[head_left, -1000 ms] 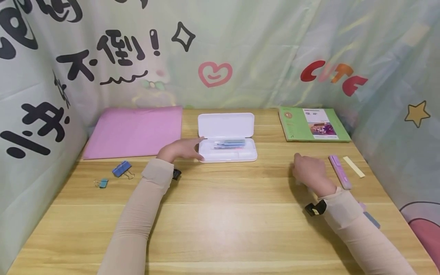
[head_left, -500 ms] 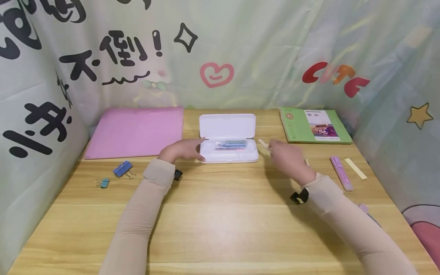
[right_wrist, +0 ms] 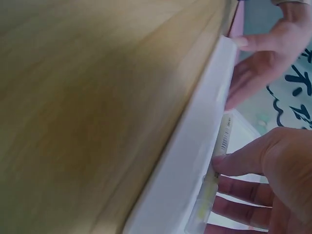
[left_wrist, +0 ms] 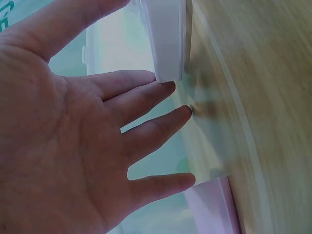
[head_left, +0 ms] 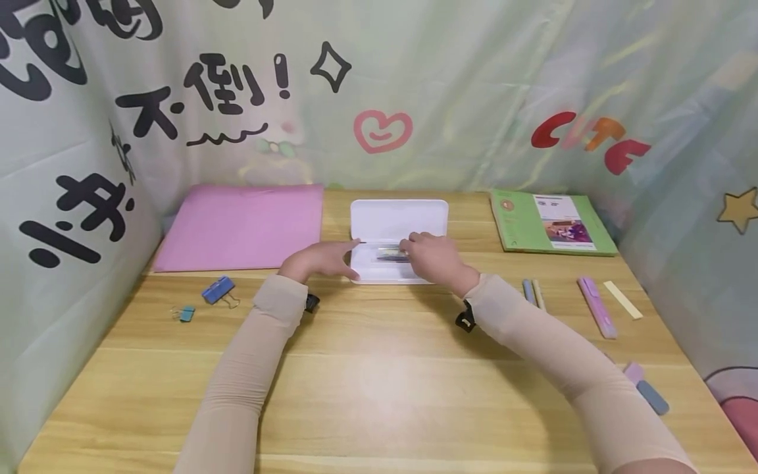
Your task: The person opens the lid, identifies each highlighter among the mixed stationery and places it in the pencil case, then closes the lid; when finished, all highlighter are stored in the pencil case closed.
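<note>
A white pencil case (head_left: pixel 399 218) stands open at the back middle of the table, with several slim pens (head_left: pixel 387 253) inside. My left hand (head_left: pixel 324 258) is at its left end; in the left wrist view the fingers are spread and nearly straight, with fingertips right at the case's end wall (left_wrist: pixel 168 44). Over the right part of the case, my right hand (head_left: pixel 439 259) pinches a cream highlighter (right_wrist: pixel 222 141) between thumb and fingers. The highlighter has a clear cap with yellow inside and lies along the front rim in the right wrist view.
Left lie a pink folder (head_left: pixel 243 227), a blue binder clip (head_left: pixel 218 289) and a teal one (head_left: pixel 186 313). Right lie a green book (head_left: pixel 524 227), blue pen (head_left: pixel 528 291), beige pen (head_left: pixel 538 295), purple slim item (head_left: pixel 597 308), cream strip (head_left: pixel 623 300) and grey-blue block (head_left: pixel 653 397).
My right hand has moved left from the table's right side to the case, carrying the highlighter. The blue and beige pens are now uncovered. My left hand stays at the case's left end.
</note>
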